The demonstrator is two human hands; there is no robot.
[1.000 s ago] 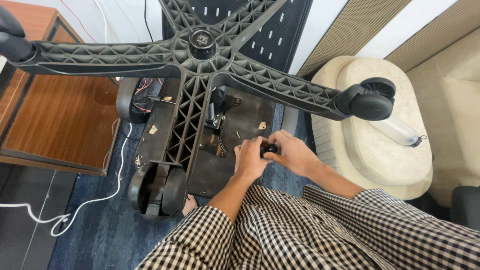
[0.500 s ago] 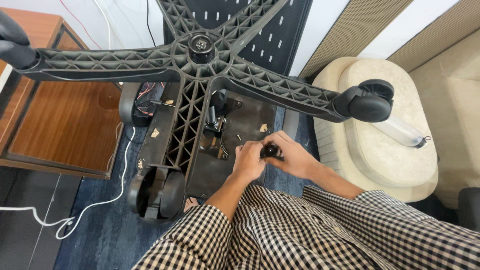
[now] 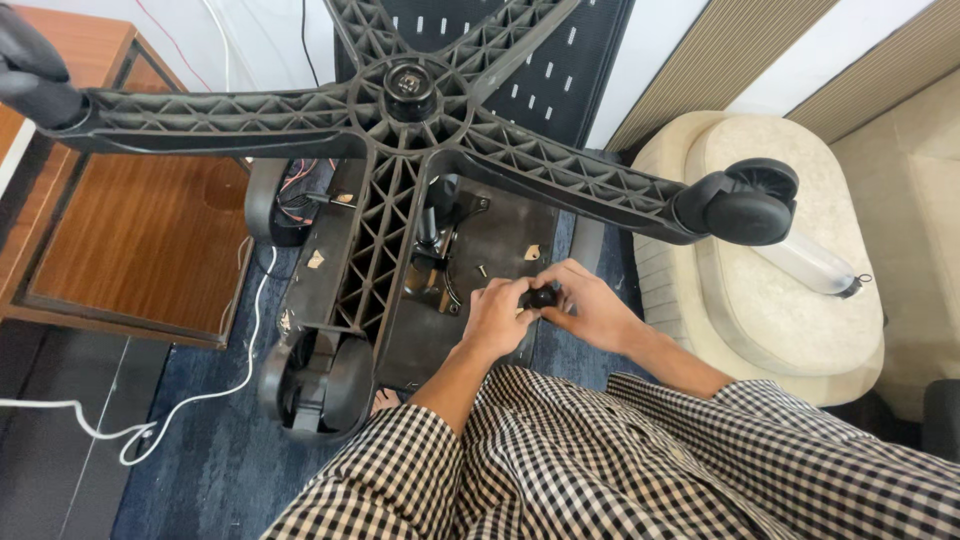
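Note:
An office chair lies upside down, its black star base [image 3: 405, 110] with ribbed legs spread over the underside of the seat [image 3: 500, 250]. A small black knob [image 3: 543, 297] sits at the seat's right edge. My left hand [image 3: 497, 318] and my right hand [image 3: 592, 305] meet on that knob, fingers of both closed around it. A metal mechanism plate [image 3: 440, 260] lies just left of my hands. Both arms wear checked black-and-white sleeves.
Castor wheels sit on the leg ends at the right [image 3: 745, 200], bottom left [image 3: 315, 385] and top left [image 3: 35, 70]. A wooden table [image 3: 130, 230] stands at the left, a beige cushioned seat [image 3: 780, 300] with a clear tube on it at the right. A white cable [image 3: 150, 430] crosses the blue carpet.
My hands stay together on the knob with only small finger shifts. The view has drifted slightly.

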